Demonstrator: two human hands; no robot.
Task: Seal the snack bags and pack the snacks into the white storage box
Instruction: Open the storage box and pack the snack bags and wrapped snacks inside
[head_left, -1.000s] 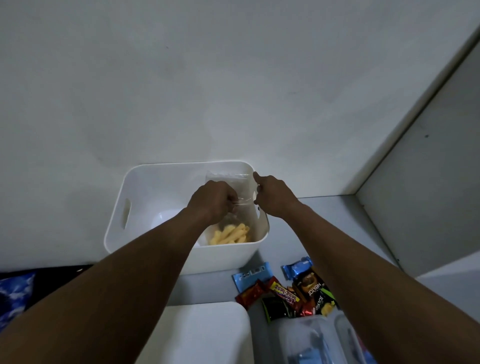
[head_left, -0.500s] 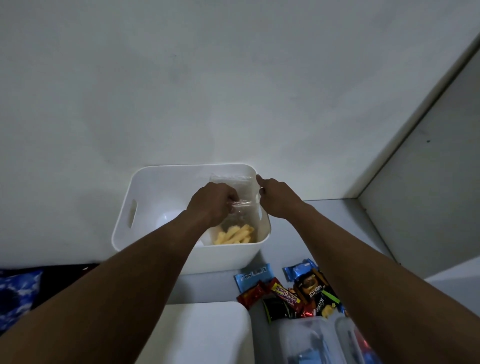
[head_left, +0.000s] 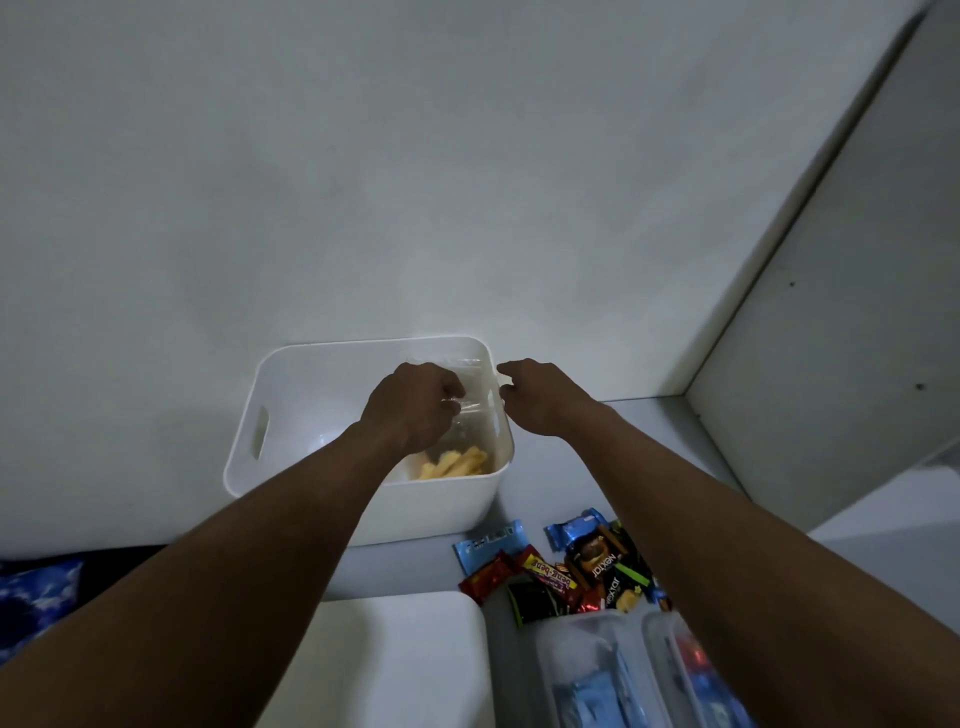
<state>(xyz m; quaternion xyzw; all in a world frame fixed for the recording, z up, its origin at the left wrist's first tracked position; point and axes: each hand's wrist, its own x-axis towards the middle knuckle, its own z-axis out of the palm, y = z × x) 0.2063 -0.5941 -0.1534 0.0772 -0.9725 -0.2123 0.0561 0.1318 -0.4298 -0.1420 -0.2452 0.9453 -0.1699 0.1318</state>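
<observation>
**Clear snack bag goes into the white box, left hand in charge**

Your left hand (head_left: 415, 402) reaches over the white storage box (head_left: 291, 379), its fingers (head_left: 451, 396) curled shut on the upper part of the clear snack bag (head_left: 470, 400); the yellow stick snacks (head_left: 457, 462) sag in the bag's bottom, low against the box's near right wall. Your right hand (head_left: 540, 395) hovers just outside the right rim, fingers loosely curled and parted, holding nothing that can be seen (a fingertip may brush the bag's top edge, but the clear film makes it hard to tell). Both forearms stretch forward from the bottom of the view, wrists level, knuckles up.

To do this step well, run the pinch along the full strip before you let go, since whether the seal is closed cannot be read from here. Lower the bag so it rests flat or leans on the wall rather than dropping it, leaving floor space. The wrapped snacks (head_left: 561, 571) wait on the worktop (head_left: 405, 571) near the box, beside two clear tubs (head_left: 587, 670).
</observation>
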